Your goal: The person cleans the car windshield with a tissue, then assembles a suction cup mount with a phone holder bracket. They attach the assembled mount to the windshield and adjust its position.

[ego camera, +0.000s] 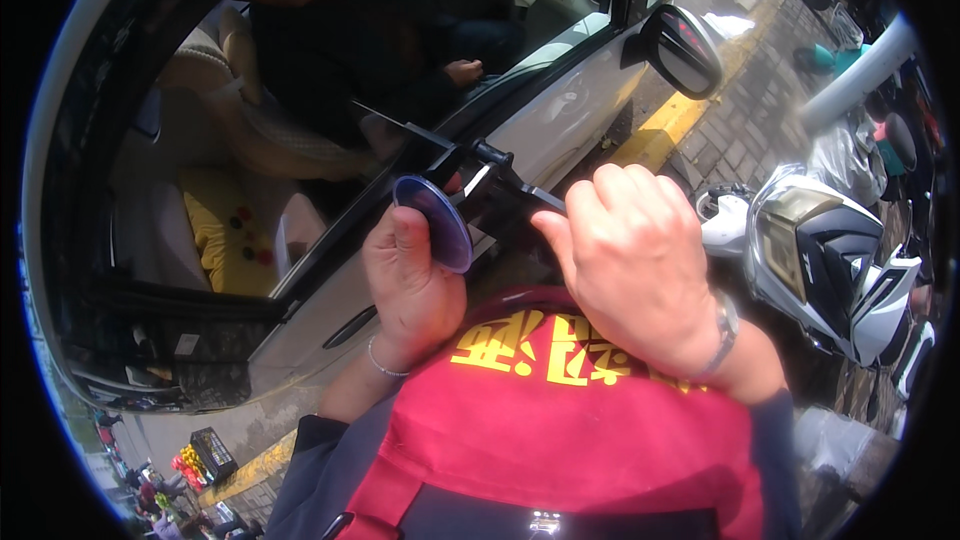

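A black suction-cup mount point(492, 153) with jointed arms is held up in front of my chest, beside a light-coloured car point(547, 124). My left hand point(420, 270) grips its round bluish suction disc point(442, 232), thumb on the outer face. My right hand point(634, 255) is closed over the other side of the mount, where a grey arm point(544, 197) runs in under the fingers. The grip beneath that hand is hidden. A thin metal strip point(401, 120) extends from the mount toward the car's window opening.
Inside the car sits a person point(352, 37), near a yellow cushion point(225, 232). The side mirror point(681, 52) juts out ahead. To the right stand a white and black scooter point(832, 262) and a slanting pole point(859, 79). My red apron point(570, 435) bears yellow writing.
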`<state>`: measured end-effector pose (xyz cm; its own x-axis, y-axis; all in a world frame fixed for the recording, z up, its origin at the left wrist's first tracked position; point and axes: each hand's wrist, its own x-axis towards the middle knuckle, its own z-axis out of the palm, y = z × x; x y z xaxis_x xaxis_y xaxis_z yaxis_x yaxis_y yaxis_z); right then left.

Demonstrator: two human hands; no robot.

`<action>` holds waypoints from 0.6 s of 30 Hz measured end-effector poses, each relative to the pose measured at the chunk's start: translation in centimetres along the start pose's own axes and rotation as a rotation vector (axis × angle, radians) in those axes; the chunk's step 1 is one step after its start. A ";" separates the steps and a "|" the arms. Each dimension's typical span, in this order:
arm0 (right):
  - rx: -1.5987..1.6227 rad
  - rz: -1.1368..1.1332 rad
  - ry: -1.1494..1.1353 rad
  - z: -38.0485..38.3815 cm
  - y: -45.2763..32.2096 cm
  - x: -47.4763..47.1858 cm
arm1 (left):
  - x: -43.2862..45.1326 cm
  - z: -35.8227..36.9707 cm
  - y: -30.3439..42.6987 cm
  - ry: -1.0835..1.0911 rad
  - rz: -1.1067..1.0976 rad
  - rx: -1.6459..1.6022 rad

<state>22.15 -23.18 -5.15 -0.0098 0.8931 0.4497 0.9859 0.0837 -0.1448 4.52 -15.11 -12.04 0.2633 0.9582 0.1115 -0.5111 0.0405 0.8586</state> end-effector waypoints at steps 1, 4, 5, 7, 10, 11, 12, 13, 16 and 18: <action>0.002 -0.006 -0.001 -0.1 0.0 0.0 | 0.1 0.1 -0.1 0.035 -0.040 -0.005; -0.001 -0.025 0.006 -0.1 -0.1 0.0 | 0.0 0.2 0.0 0.010 -0.074 -0.044; -0.004 -0.031 0.008 -0.1 -0.1 0.1 | 0.0 0.2 0.1 0.004 -0.077 -0.042; -0.022 -0.034 -0.004 -0.2 -0.1 0.1 | 0.0 0.0 0.1 -0.010 -0.084 -0.037; -0.033 -0.039 -0.018 -0.4 -0.3 0.1 | 0.1 -0.3 0.0 -0.089 -0.020 0.032; -0.035 -0.042 -0.023 -0.4 -0.3 0.2 | 0.3 -0.3 -0.1 -0.082 0.005 0.039; -0.024 -0.027 -0.036 -0.5 -0.4 0.2 | 0.3 -0.2 -0.2 -0.082 0.033 0.035; -0.012 -0.012 -0.050 -0.5 -0.5 0.2 | 0.5 -0.2 -0.3 -0.101 0.073 0.038; -0.046 -0.020 -0.025 -0.5 -0.6 0.3 | 0.3 0.3 -0.3 0.013 0.095 0.093; -0.062 -0.033 -0.009 -0.5 -0.6 0.4 | 0.3 0.5 0.0 -0.010 0.116 0.189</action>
<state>21.64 -23.08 -4.49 -0.0432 0.8942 0.4456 0.9935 0.0856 -0.0754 5.04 -15.01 -11.75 0.2203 0.9506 0.2189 -0.3762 -0.1242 0.9182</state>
